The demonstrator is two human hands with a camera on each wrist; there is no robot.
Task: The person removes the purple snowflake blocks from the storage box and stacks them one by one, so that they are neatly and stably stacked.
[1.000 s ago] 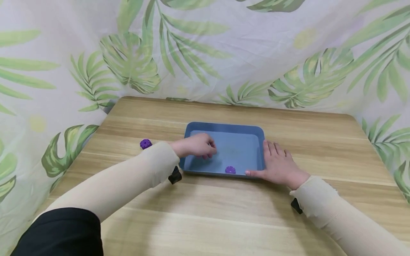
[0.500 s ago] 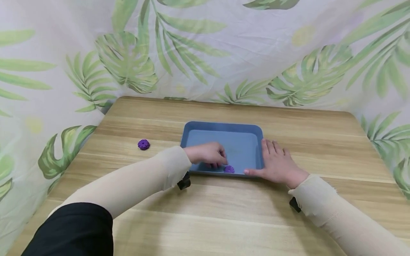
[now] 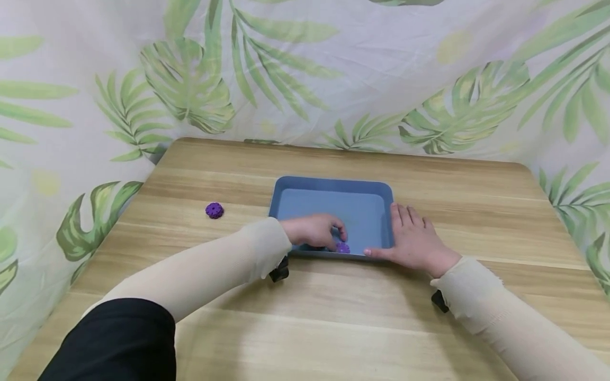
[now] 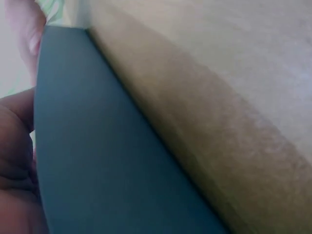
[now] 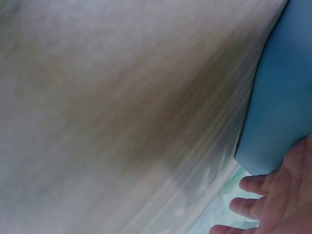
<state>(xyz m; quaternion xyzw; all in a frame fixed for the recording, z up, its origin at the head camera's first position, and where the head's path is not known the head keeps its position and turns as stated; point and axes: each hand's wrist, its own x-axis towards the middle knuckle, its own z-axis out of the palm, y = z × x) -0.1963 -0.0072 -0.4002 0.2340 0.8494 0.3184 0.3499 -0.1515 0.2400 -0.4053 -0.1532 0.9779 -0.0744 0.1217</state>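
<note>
A blue rectangular tray (image 3: 333,198) lies on the table. Inside it, against the front wall, is a purple notched disc (image 3: 342,247). My left hand (image 3: 316,230) reaches over the tray's front left part, thumb and forefinger bent and spread apart just beside that disc. In the left wrist view the tray's outer wall (image 4: 107,136) hides most of this hand, so contact with the disc cannot be made out. My right hand (image 3: 414,241) rests on the tray's front right corner with its fingers straight, the thumb along the front rim.
Another purple notched piece (image 3: 214,210), seemingly a small stack of discs, lies on the wooden table (image 3: 333,312) left of the tray. A leaf-printed cloth (image 3: 286,69) hangs behind the table's back edge.
My left hand has moved right and toward the front wall, up to the purple disc, and its thumb and forefinger have spread. The right hand stays on the tray corner.
</note>
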